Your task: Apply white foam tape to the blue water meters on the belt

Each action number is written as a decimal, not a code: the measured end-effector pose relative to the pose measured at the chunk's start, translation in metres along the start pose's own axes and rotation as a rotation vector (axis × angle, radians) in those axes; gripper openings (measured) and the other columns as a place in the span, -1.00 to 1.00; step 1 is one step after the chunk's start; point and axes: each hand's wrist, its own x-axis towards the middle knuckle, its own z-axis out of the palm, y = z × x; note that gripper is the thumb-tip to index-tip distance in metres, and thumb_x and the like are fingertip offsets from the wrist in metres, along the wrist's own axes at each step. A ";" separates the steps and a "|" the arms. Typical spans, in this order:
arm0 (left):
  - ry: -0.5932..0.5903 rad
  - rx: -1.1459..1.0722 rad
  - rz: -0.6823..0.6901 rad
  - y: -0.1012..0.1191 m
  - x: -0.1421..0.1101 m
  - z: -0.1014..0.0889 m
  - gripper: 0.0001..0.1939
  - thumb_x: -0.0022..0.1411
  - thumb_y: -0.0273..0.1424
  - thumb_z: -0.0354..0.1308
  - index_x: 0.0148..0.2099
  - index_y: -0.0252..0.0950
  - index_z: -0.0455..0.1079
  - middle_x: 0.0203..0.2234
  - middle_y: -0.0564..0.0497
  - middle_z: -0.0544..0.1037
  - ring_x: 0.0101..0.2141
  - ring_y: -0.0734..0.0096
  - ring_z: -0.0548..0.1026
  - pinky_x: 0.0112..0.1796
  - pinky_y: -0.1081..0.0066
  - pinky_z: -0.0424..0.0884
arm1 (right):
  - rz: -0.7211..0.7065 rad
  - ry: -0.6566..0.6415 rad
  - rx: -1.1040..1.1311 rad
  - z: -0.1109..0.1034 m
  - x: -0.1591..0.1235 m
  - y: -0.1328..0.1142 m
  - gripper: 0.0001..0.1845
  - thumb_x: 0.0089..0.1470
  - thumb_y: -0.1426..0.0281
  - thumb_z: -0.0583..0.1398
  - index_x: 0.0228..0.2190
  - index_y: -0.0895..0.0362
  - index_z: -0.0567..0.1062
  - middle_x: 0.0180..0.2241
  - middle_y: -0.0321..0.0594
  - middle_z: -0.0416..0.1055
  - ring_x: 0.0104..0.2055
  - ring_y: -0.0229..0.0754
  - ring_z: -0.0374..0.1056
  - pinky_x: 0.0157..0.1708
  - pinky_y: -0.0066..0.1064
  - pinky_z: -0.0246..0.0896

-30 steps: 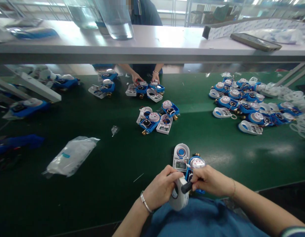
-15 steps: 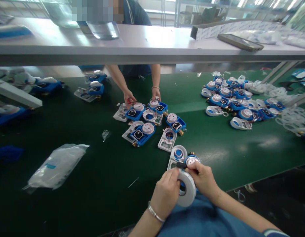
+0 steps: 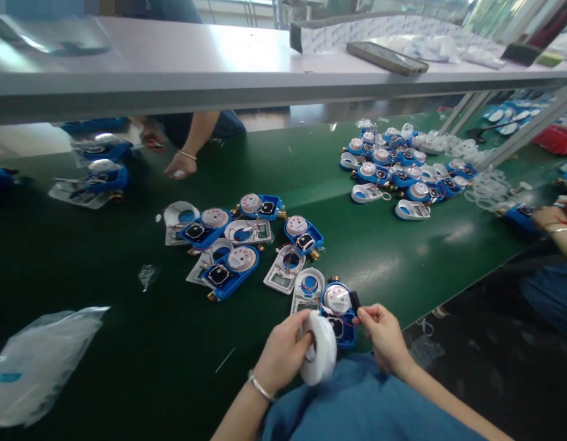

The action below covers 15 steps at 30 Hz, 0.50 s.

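Note:
My left hand (image 3: 283, 346) is closed round a roll of white tape (image 3: 324, 352), with fingers through its core. My right hand (image 3: 383, 335) pinches a small black block (image 3: 354, 302), which seems wired to the meter beside it. That blue water meter (image 3: 337, 300), with a round white dial and a brass fitting, lies directly in front of me between my hands. Its white cover (image 3: 307, 288) lies open at its left, a blue ring and thin wires showing inside. The tape roll hides part of the meter's lower left.
Several opened meters (image 3: 232, 266) lie ahead on the green table (image 3: 173, 349). A larger group of meters (image 3: 394, 165) sits at the back right, near white rings (image 3: 492, 190). Co-workers' hands (image 3: 182, 164) show across the table and at right. A shelf (image 3: 219, 79) holding a phone (image 3: 387, 57) spans above. A plastic bag (image 3: 40, 361) lies left.
My hands have moved apart; the tape roll has shifted left and the black block right, uncovering the meter. The co-worker opposite has drawn both hands back from the meters. The view has swung right.

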 end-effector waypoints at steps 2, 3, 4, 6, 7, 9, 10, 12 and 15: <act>-0.083 -0.276 -0.221 -0.021 0.005 -0.013 -0.60 0.09 -0.36 0.09 0.01 -0.31 0.30 -0.27 -0.07 0.50 -0.30 0.26 0.44 -0.27 0.34 0.36 | 0.198 0.002 0.134 -0.004 -0.011 0.017 -0.58 -0.26 0.11 0.28 -0.51 0.18 0.32 -0.61 -0.28 0.41 -0.74 -0.46 -0.04 -0.75 -0.57 -0.22; -0.129 -0.379 -0.290 -0.031 0.007 -0.015 -0.55 0.06 -0.33 0.13 0.03 -0.33 0.29 -0.30 -0.06 0.51 -0.34 0.28 0.43 -0.30 0.36 0.34 | 0.273 0.004 0.184 -0.005 -0.015 0.024 -0.56 -0.30 0.11 0.30 -0.52 0.18 0.31 -0.63 -0.29 0.39 -0.74 -0.48 -0.06 -0.76 -0.58 -0.24; -0.157 -0.461 -0.333 -0.038 0.008 -0.014 -0.49 0.02 -0.32 0.17 0.05 -0.34 0.28 -0.33 -0.05 0.51 -0.36 0.30 0.42 -0.31 0.36 0.32 | 0.325 0.012 0.223 -0.005 -0.018 0.030 -0.56 -0.33 0.13 0.32 -0.52 0.18 0.30 -0.64 -0.30 0.39 -0.74 -0.49 -0.04 -0.76 -0.61 -0.21; -0.179 -0.607 -0.363 -0.047 0.010 -0.006 -0.40 -0.03 -0.31 0.23 0.09 -0.33 0.24 -0.30 -0.06 0.51 -0.33 0.30 0.41 -0.25 0.37 0.29 | 0.389 0.041 0.268 -0.005 -0.022 0.038 -0.56 -0.36 0.17 0.34 -0.52 0.18 0.30 -0.65 -0.31 0.38 -0.71 -0.48 0.06 -0.74 -0.63 -0.09; -0.184 -0.678 -0.369 -0.049 0.011 0.001 -0.37 -0.04 -0.32 0.25 0.10 -0.31 0.22 -0.27 -0.06 0.51 -0.29 0.30 0.41 -0.22 0.37 0.27 | 0.409 0.056 0.280 -0.005 -0.022 0.039 -0.56 -0.36 0.19 0.35 -0.52 0.18 0.29 -0.65 -0.31 0.38 -0.70 -0.47 0.10 -0.72 -0.63 -0.01; -0.191 -0.784 -0.396 -0.047 0.013 0.013 -0.33 -0.07 -0.34 0.27 0.12 -0.26 0.19 -0.23 -0.06 0.50 -0.27 0.30 0.40 -0.21 0.37 0.27 | 0.434 0.072 0.292 -0.004 -0.023 0.038 -0.58 -0.34 0.21 0.35 -0.53 0.16 0.27 -0.66 -0.32 0.37 -0.69 -0.44 0.16 -0.68 -0.60 0.10; -0.200 -0.808 -0.412 -0.045 0.014 0.018 -0.32 -0.08 -0.35 0.28 0.12 -0.24 0.18 -0.23 -0.05 0.50 -0.28 0.31 0.41 -0.23 0.39 0.27 | 0.441 0.080 0.294 -0.002 -0.022 0.038 -0.58 -0.33 0.21 0.34 -0.54 0.16 0.26 -0.67 -0.33 0.36 -0.69 -0.43 0.18 -0.67 -0.59 0.13; -0.244 -0.799 -0.419 -0.041 0.017 0.025 -0.35 -0.07 -0.37 0.27 0.11 -0.25 0.20 -0.27 -0.04 0.50 -0.34 0.35 0.41 -0.28 0.41 0.28 | 0.448 0.098 0.294 0.000 -0.021 0.036 -0.59 -0.32 0.23 0.34 -0.55 0.16 0.25 -0.69 -0.34 0.35 -0.69 -0.41 0.22 -0.65 -0.56 0.19; -0.336 -0.731 -0.354 -0.036 0.019 0.028 -0.49 -0.02 -0.39 0.24 0.03 -0.30 0.30 -0.37 -0.03 0.50 -0.40 0.41 0.38 -0.31 0.43 0.28 | 0.432 0.137 0.281 0.005 -0.018 0.037 -0.60 -0.30 0.26 0.34 -0.54 0.16 0.24 -0.71 -0.34 0.34 -0.69 -0.38 0.25 -0.63 -0.53 0.24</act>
